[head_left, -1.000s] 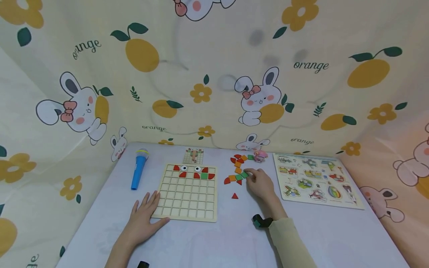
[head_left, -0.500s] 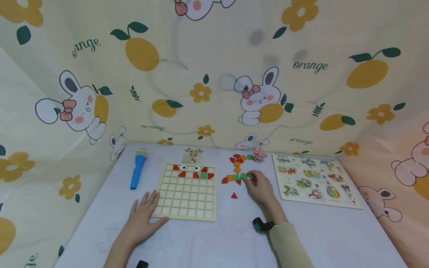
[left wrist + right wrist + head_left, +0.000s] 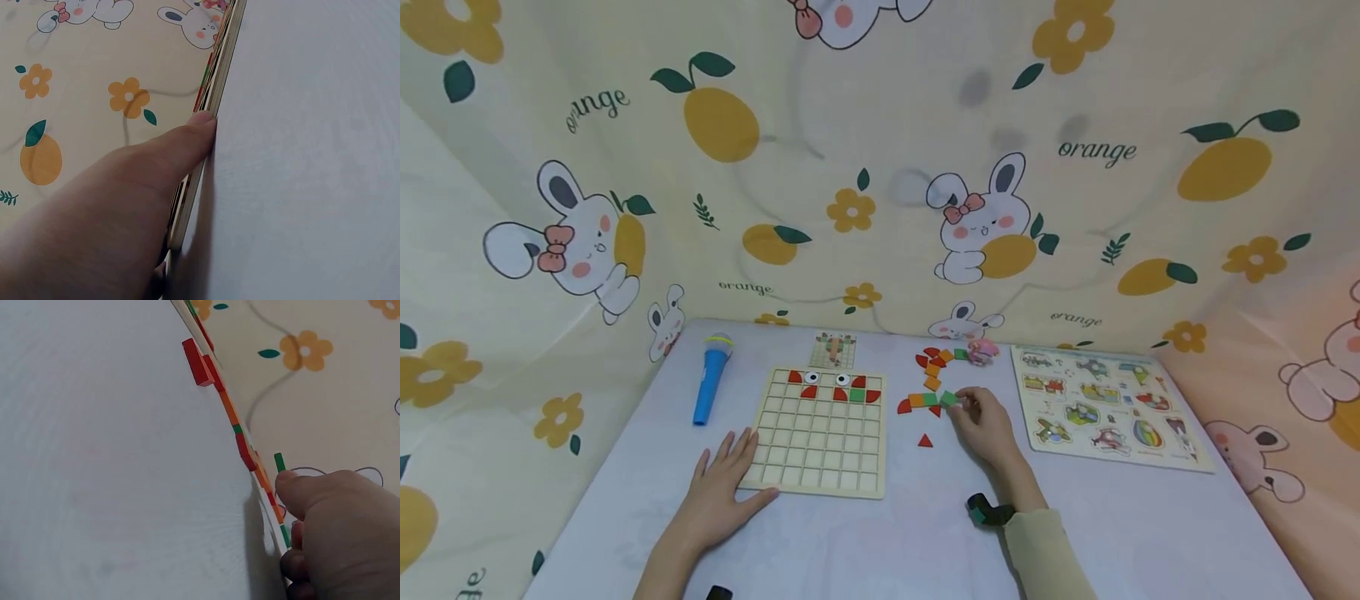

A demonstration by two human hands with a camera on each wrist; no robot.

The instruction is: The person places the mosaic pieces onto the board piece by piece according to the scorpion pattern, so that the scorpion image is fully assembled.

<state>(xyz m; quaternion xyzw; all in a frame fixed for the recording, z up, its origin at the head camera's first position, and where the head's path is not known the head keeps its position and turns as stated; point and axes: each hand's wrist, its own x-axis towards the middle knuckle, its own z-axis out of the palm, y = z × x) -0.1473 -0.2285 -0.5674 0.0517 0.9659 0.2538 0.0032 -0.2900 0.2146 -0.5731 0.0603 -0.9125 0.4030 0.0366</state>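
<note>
In the head view my right hand [image 3: 983, 423] pinches a green square tile [image 3: 949, 398] between thumb and index finger. The right wrist view shows that tile [image 3: 279, 461] standing up past the thumb tip, apart from the table. Close to this hand lie loose red, orange and green tiles, among them an orange square [image 3: 932, 383] and a red triangle [image 3: 925, 441]. My left hand [image 3: 718, 492] rests with spread fingers at the near left corner of a wooden grid board [image 3: 820, 442]. Its thumb [image 3: 199, 128] touches the board's front edge. Red pieces, a green square and two eye tiles fill cells at the board's top.
A small pattern card [image 3: 832, 350] lies behind the board. A blue toy microphone [image 3: 708, 383] is at the left, a pink figurine [image 3: 981, 351] at the back. On the right lies a picture puzzle board [image 3: 1105, 404]. A printed curtain [image 3: 880, 167] rises behind the table.
My right hand has drawn slightly nearer with the green tile, and the row of tiles beside it has shifted a little. The left hand stays in place.
</note>
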